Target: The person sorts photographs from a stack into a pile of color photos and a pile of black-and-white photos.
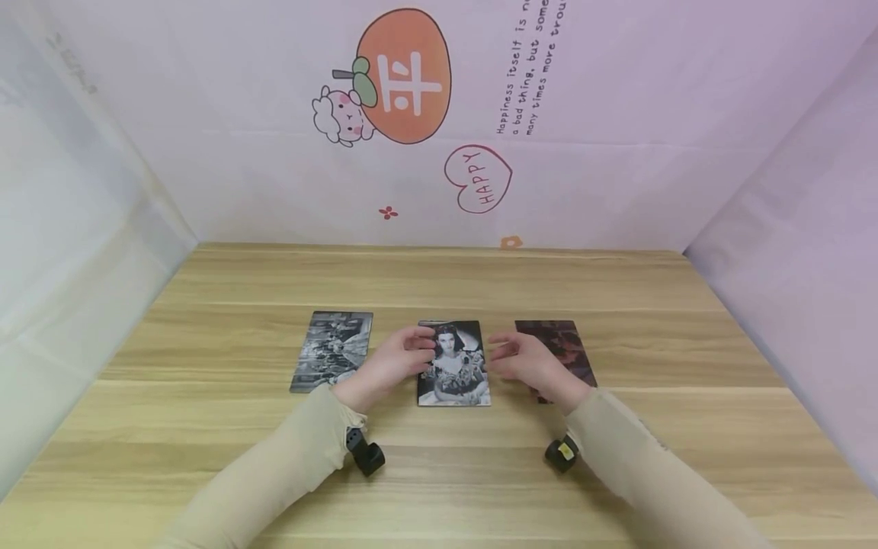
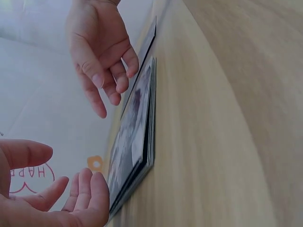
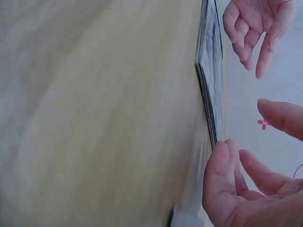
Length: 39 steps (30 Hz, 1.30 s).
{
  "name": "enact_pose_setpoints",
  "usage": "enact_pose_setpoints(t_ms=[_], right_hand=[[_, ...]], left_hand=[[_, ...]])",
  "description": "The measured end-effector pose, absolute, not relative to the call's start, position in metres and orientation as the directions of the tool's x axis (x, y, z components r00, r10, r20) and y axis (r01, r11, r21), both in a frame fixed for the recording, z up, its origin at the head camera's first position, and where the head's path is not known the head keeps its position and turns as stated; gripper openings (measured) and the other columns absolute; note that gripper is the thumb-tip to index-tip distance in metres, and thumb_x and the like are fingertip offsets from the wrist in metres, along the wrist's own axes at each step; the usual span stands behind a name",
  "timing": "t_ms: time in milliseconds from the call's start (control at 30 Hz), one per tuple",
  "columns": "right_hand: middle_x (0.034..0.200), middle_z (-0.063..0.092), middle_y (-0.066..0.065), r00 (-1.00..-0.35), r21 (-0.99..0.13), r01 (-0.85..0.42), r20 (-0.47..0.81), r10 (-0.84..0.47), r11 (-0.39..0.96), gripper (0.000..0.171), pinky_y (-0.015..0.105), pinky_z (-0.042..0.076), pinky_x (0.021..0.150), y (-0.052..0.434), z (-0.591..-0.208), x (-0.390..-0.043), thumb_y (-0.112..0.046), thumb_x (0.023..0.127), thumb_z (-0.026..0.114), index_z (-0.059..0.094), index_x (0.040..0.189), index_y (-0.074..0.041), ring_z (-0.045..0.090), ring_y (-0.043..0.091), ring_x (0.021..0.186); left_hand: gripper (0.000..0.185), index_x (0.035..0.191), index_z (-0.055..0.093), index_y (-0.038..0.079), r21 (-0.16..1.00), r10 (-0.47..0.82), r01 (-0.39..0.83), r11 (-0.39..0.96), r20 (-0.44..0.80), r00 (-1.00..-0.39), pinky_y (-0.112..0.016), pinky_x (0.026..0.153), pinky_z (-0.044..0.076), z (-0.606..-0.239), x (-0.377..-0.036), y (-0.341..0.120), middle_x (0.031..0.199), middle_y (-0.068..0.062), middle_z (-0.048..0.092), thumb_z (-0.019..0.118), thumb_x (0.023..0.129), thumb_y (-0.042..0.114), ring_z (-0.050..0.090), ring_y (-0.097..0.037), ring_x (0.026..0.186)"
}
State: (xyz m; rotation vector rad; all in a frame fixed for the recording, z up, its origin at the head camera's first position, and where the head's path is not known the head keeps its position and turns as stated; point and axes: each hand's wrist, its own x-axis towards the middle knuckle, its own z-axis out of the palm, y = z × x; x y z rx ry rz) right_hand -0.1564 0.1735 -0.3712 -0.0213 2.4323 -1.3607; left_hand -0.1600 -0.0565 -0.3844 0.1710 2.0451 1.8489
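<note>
A small stack of photo cards (image 1: 454, 381) lies in the middle, its top card a black-and-white portrait of a person in a flowered dress. Several layers show along the stack's edge (image 2: 150, 113) in the left wrist view. My left hand (image 1: 394, 362) is at the stack's left side, fingers loosely bent and overlapping its edge in the head view. Just off the stack's right side is my right hand (image 1: 531, 362), fingers relaxed, thumb apart from them. Neither hand grips anything. Both palms face the stack.
To the left lies a black-and-white card (image 1: 334, 343) showing a crowded scene, partly behind my left hand. A dark reddish card (image 1: 565, 347) lies on the right, partly covered by my right hand. The wooden table (image 1: 439, 488) meets a printed white backdrop (image 1: 274, 191).
</note>
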Motion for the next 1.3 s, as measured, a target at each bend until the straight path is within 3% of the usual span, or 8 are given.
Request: enact_pose_setpoints(t_ms=[500,867,1133,1300], right_hand=[[0.125,0.054,0.021,-0.925,-0.805,0.216,-0.349,-0.148,0.552,0.055,0.032,0.054,0.084,0.163,-0.371,-0.16,-0.012,0.084,0.068,0.048,0.134,-0.001,0.057,0.027,0.107],[0.127,0.052,0.02,-0.925,-0.8,0.174,-0.333,-0.182,0.574,0.065,0.033,0.053,0.085,0.161,-0.377,-0.162,-0.014,0.083,0.069,0.04,0.14,0.001,0.051,0.029,0.113],[0.126,0.052,0.019,-0.93,-0.792,0.137,-0.309,-0.197,0.596,0.07,0.041,0.043,0.098,0.158,-0.377,-0.16,-0.013,0.082,0.069,0.038,0.141,0.004,0.048,0.029,0.115],[0.124,0.052,0.018,-0.932,-0.788,0.135,-0.307,-0.192,0.6,0.068,0.042,0.041,0.1,0.156,-0.379,-0.159,-0.012,0.081,0.07,0.04,0.14,0.004,0.048,0.028,0.113]], left_hand=[[0.048,0.137,0.039,-0.006,0.955,0.282,-0.186,0.229,-0.249,-0.927,-0.036,0.095,0.051,-0.387,-0.164,-0.074,0.129,-0.028,0.049,0.055,0.093,0.006,0.056,-0.036,0.113],[0.062,0.141,0.036,-0.007,0.918,0.316,-0.111,0.38,-0.242,-0.917,-0.035,0.089,0.054,-0.392,-0.171,-0.078,0.13,-0.027,0.052,0.064,0.087,0.008,0.056,-0.035,0.114],[0.06,0.137,0.041,-0.009,0.895,0.325,-0.049,0.443,-0.211,-0.922,-0.029,0.078,0.056,-0.394,-0.172,-0.075,0.12,-0.025,0.057,0.065,0.083,0.004,0.062,-0.027,0.1],[0.058,0.134,0.045,-0.01,0.887,0.32,-0.037,0.46,-0.205,-0.925,-0.025,0.073,0.054,-0.396,-0.172,-0.074,0.116,-0.023,0.058,0.067,0.082,0.004,0.061,-0.022,0.093]])
